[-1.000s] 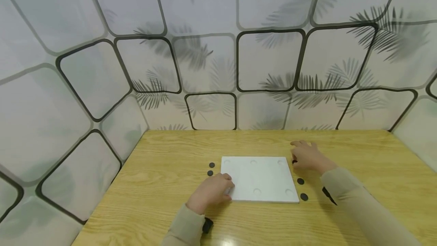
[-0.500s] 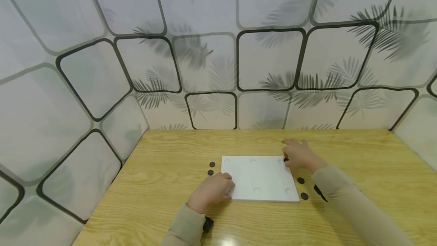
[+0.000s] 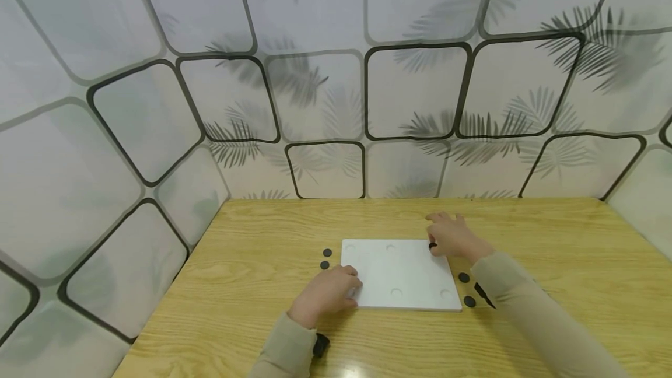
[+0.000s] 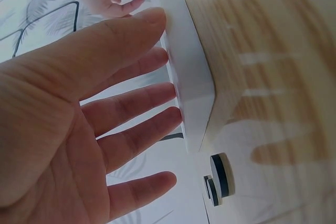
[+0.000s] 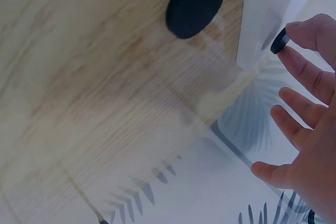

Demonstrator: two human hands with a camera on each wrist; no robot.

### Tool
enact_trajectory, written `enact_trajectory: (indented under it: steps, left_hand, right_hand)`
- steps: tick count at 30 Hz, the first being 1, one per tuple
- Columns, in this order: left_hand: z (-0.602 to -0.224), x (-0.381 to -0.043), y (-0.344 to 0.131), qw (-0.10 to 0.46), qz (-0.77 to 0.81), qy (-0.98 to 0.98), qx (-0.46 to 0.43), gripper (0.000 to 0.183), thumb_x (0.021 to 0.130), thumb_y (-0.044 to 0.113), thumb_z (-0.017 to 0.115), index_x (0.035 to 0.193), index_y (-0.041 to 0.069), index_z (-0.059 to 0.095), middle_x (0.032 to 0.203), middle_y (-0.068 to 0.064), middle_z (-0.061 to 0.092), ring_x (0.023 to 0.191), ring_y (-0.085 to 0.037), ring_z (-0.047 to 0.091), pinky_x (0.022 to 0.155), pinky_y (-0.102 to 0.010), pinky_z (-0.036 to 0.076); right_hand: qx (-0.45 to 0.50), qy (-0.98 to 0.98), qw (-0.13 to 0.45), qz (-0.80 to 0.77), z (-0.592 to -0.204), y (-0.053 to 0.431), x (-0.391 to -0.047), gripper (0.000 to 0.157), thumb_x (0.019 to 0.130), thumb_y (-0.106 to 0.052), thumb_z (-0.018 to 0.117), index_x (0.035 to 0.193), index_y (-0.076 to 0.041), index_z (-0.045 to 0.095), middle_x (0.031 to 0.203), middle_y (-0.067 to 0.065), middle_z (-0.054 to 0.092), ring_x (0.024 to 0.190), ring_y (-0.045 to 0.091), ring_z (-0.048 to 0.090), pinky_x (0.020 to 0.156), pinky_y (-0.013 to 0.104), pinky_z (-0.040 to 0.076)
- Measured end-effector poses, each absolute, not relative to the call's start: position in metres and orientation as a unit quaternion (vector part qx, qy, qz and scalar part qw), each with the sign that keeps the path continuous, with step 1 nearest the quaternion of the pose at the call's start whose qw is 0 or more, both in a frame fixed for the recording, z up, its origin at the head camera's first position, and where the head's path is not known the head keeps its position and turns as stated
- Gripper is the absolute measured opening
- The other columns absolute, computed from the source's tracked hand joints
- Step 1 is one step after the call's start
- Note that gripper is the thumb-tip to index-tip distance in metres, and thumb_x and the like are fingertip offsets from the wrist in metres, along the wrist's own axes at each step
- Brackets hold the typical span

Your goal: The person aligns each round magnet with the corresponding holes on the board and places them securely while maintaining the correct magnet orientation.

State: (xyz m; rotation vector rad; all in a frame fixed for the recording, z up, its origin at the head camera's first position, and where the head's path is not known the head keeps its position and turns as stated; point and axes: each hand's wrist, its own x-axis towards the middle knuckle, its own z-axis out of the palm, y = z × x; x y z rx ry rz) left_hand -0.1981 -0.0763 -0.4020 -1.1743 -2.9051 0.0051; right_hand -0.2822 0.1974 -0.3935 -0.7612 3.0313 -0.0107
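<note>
A white rectangular board (image 3: 399, 270) with shallow round recesses lies on the table. My right hand (image 3: 452, 237) pinches a small black disc (image 5: 280, 41) between thumb and index finger, close over the recess at the board's far right corner; its other fingers spread free. My left hand (image 3: 326, 290) rests at the near left corner, its fairly straight fingertips touching the board's top and hiding that corner. To the left of the board lie two black discs, one farther back (image 3: 327, 252) and one nearer (image 3: 324, 265).
Right of the board, two more black discs lie on the wood table (image 3: 252, 284): an upper disc (image 3: 464, 277) and a lower disc (image 3: 469, 301). A patterned curtain-like backdrop (image 3: 325, 104) rises behind the table and along its left side.
My right hand has moved left with the black disc, from beside the board's right edge to over its far right corner. The left hand has stayed in place.
</note>
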Motion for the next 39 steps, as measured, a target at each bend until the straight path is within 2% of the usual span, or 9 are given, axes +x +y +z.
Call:
enact_trajectory:
  steps: [27,39]
  left_hand:
    - [-0.399,-0.200,-0.067,0.003,0.006,-0.922,-0.386,0.028,0.065,0.032,0.062,0.087,0.017,0.061,0.092,0.003,0.051,0.078,-0.010,0.048,0.063,-0.020,0.039]
    - [-0.401,-0.198,-0.076,-0.002,-0.002,-0.925,-0.379,0.028,0.066,0.031,0.062,0.089,0.016,0.061,0.094,0.002,0.051,0.080,-0.012,0.048,0.064,-0.022,0.040]
  right_hand:
    - [-0.219,0.975,0.028,-0.008,-0.394,0.212,-0.275,0.015,0.062,-0.019,0.063,0.059,-0.022,0.048,0.114,0.013,0.035,0.104,0.037,0.026,0.072,0.063,0.011]
    - [-0.269,0.963,-0.027,-0.006,-0.392,0.231,-0.246,0.019,0.059,-0.014,0.061,0.056,-0.023,0.044,0.110,0.012,0.040,0.101,0.031,0.031,0.073,0.062,0.010]
